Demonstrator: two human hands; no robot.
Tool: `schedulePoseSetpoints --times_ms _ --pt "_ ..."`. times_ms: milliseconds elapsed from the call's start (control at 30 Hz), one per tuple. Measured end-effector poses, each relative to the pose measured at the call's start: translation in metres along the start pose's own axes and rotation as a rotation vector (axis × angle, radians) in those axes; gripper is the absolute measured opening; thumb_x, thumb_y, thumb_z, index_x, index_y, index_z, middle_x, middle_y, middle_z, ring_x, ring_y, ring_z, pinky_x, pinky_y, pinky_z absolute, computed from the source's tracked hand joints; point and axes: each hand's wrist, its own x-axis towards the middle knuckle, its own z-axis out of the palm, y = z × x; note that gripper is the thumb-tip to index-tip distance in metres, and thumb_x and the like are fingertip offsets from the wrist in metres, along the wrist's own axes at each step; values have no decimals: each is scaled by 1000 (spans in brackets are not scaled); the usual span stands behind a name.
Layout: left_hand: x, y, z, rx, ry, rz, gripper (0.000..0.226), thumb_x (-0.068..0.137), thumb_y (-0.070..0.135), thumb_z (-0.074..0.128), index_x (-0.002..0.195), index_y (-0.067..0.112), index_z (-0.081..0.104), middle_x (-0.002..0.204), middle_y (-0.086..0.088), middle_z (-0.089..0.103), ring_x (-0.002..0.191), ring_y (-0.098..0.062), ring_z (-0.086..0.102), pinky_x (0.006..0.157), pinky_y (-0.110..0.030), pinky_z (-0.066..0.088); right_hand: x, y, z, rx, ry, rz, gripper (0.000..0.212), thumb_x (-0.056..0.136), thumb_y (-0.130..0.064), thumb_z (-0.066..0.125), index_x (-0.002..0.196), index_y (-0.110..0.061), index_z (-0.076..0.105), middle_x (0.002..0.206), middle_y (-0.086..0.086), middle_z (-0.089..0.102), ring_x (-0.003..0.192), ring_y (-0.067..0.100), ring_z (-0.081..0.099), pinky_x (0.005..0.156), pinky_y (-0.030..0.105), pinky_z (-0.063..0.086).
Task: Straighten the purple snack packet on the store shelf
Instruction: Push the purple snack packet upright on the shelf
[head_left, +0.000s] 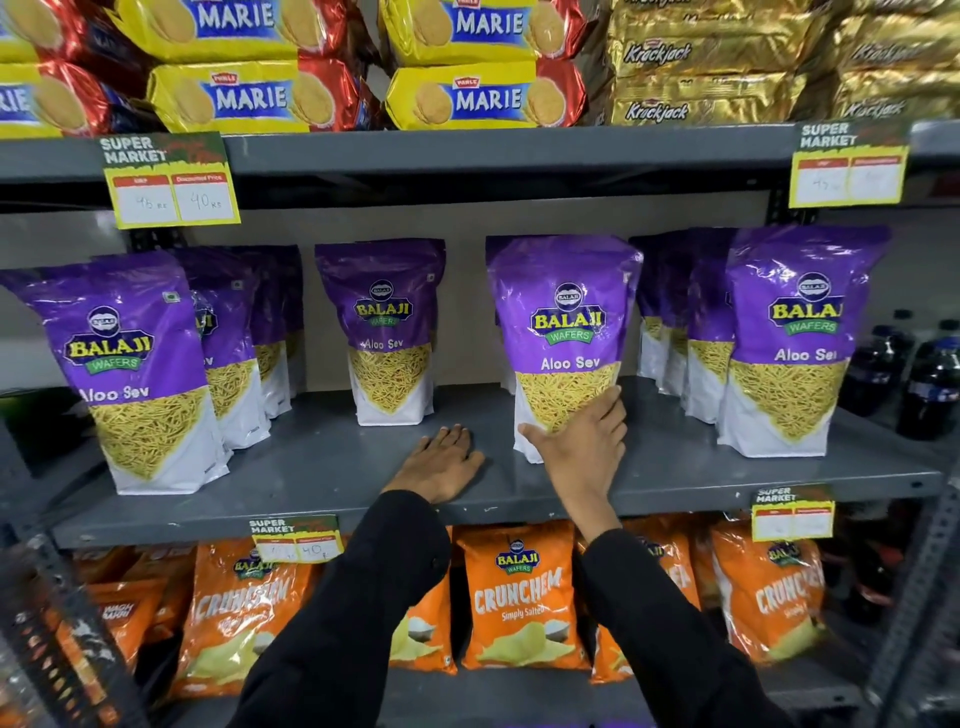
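A purple Balaji Aloo Sev packet (566, 332) stands upright on the grey middle shelf (332, 467), right of centre. My right hand (582, 441) grips its lower front, thumb on the left corner and fingers wrapped round the right side. My left hand (441, 465) lies flat, palm down, on the bare shelf just left of that packet, holding nothing. Both arms wear black sleeves.
More purple packets stand in rows: at the left (135, 369), behind centre (387, 327) and at the right (789, 338). Dark bottles (930, 384) sit far right. Marie biscuits (483, 96) fill the shelf above, orange Crunchem bags (519, 592) the one below. Price tags (171, 192) hang from shelf edges.
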Motion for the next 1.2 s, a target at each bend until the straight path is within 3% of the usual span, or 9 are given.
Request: schedulePoseSetpoints --times_ms 333,700,1200 --pt "1 0 2 11 5 -9 67 106 45 20 164 13 11 173 -5 6 161 -22 5 129 -41 5 -15 10 -8 11 83 -16 136 58 -68 83 156 -3 14 151 20 36 138 38 39 111 49 37" --pt "6 -4 5 13 22 -8 64 107 43 21 163 12 15 173 -7 10 160 -23 9 128 -43 7 -16 14 2 -12 178 -38 132 55 -77 77 152 -8 21 142 18 44 128 36 47 102 48 46" --pt "6 -2 5 21 25 -1 66 106 47 23 162 12 17 173 -7 11 160 -23 9 128 -44 7 -18 14 2 -58 179 -100 131 58 -90 61 151 -7 22 139 18 47 125 34 52 98 46 50"
